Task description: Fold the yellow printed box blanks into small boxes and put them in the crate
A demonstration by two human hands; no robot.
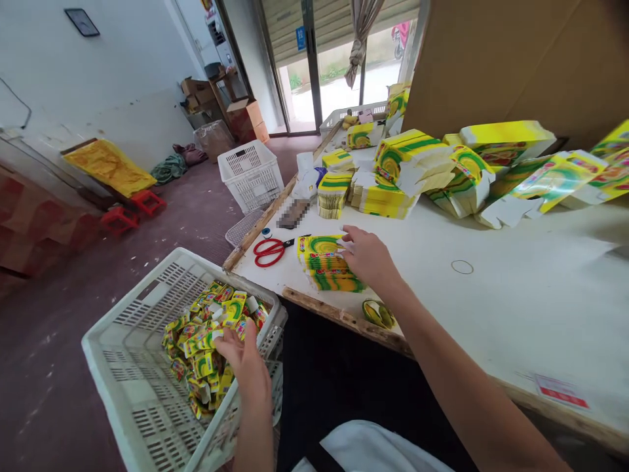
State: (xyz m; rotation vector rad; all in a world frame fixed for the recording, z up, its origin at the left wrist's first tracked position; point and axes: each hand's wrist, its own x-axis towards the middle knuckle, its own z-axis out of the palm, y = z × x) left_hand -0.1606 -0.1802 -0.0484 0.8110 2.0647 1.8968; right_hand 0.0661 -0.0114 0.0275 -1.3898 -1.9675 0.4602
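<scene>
My left hand (248, 367) is over the near side of a white plastic crate (118, 311), thumb and fingers apart. Just beyond its fingertips are small yellow-and-green folded cartons (204, 364), heaped loosely in the crate. On the white table, my right hand (369, 259) has its fingers bent at the right end of a fanned stack of flat printed cartons (324, 262). A white flap shows between those fingers, which look closed on the end of a carton. Left of the stack lie red-handled scissors (269, 252).
More carton stacks (383, 200) line the table's far side, before a big cardboard sheet (491, 59). A roll of yellow-green tape (378, 314) lies near the front edge, and a rubber band (462, 267) to the right. Another white crate (250, 174) stands on the floor.
</scene>
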